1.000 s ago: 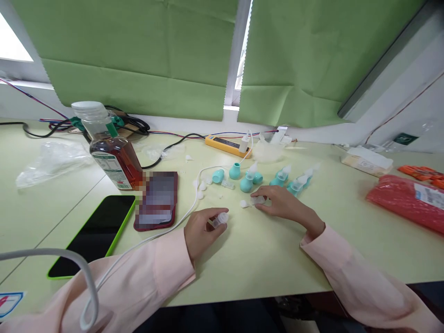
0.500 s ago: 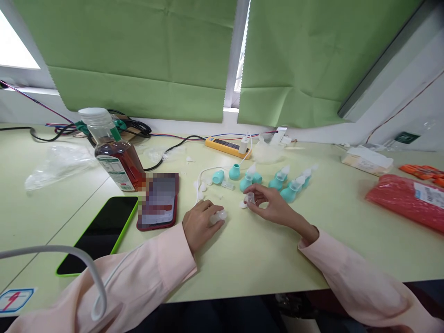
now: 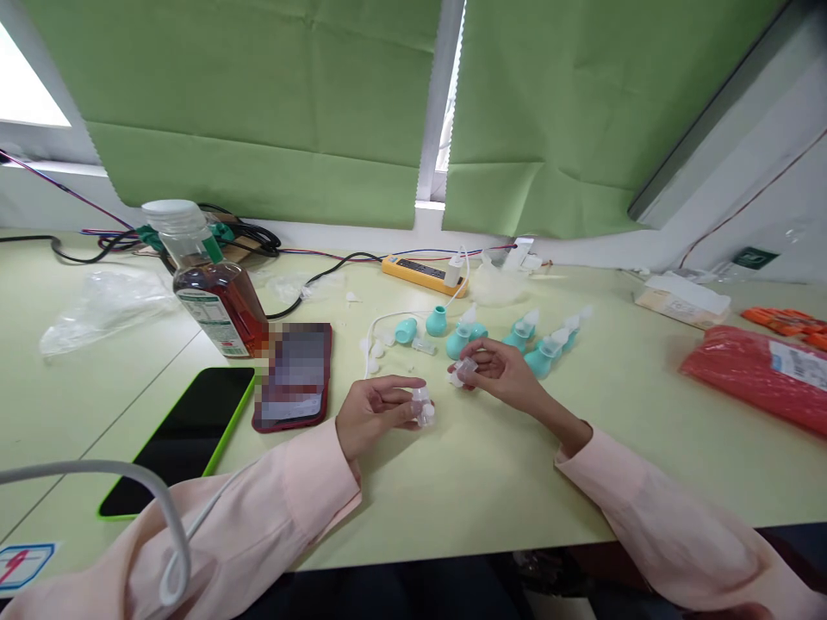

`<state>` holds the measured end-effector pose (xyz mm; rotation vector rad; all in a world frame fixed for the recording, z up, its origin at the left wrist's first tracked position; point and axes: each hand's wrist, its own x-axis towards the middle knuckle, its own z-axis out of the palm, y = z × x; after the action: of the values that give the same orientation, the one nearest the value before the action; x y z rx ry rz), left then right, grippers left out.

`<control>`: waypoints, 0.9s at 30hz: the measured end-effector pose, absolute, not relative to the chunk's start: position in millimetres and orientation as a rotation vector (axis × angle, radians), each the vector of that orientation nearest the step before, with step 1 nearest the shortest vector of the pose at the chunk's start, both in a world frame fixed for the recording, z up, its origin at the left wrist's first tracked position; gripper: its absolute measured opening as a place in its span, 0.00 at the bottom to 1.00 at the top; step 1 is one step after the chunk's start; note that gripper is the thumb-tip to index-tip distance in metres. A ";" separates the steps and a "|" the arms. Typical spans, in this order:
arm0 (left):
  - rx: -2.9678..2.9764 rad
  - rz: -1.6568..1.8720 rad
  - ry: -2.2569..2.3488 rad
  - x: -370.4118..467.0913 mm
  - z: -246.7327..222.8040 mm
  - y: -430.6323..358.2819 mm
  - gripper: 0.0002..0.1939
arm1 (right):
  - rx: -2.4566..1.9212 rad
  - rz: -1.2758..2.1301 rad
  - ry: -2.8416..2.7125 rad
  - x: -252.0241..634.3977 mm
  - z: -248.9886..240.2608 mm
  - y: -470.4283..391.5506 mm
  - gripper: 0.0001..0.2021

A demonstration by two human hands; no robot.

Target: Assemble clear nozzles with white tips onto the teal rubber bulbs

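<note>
Between the thumb and fingers of my left hand (image 3: 375,413) is a small clear plastic piece (image 3: 425,410) with a short side stub. My right hand (image 3: 500,372) pinches another clear plastic piece (image 3: 465,372), shaped like a small cup with a whitish part at its lower left. Behind my right hand stand several turquoise squeeze bulbs (image 3: 458,343), some fitted with clear pointed tips. An untipped bulb (image 3: 437,321) stands upright and one bulb (image 3: 406,331) lies on its side. Close to them lies a clear tube piece (image 3: 424,345), beside several small whitish round parts (image 3: 376,350).
To the left are a green-cased phone (image 3: 181,439), a red-cased phone (image 3: 294,379) and a bottle of brown liquid (image 3: 223,301). A yellow power strip (image 3: 419,275) with a white cable sits at the back. At right lie a red plastic package (image 3: 743,366) and a tissue pack (image 3: 685,300).
My left hand has lifted and turned its clear piece upright, shifting slightly right. My right hand has picked its cup-like piece up and tilted it. The camera view has shifted slightly.
</note>
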<state>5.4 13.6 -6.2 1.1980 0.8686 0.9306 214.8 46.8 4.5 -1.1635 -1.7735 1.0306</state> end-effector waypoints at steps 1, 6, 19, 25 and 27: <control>1.116 0.887 0.804 4.5 -5.0 14.0 0.19 | -1.124 1.149 -1.745 214.0 6.6 45.5 0.11; 0.923 0.821 0.704 1.7 -2.3 15.2 0.19 | -1.066 1.221 -1.868 209.3 5.5 38.7 0.11; 0.907 1.002 0.885 3.4 -3.3 17.2 0.21 | -1.116 -0.530 -2.462 167.1 3.0 66.6 0.11; 0.986 1.005 0.939 1.8 -6.0 20.4 0.16 | -1.530 -0.468 -2.634 129.7 14.0 96.9 0.14; 0.997 0.997 0.940 2.3 -6.0 20.1 0.16 | -1.524 -0.452 -2.634 128.2 13.4 99.6 0.11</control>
<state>2.3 20.1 -6.0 0.9967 0.9402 0.9972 128.2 99.6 13.4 -1.5244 -2.6338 -0.4521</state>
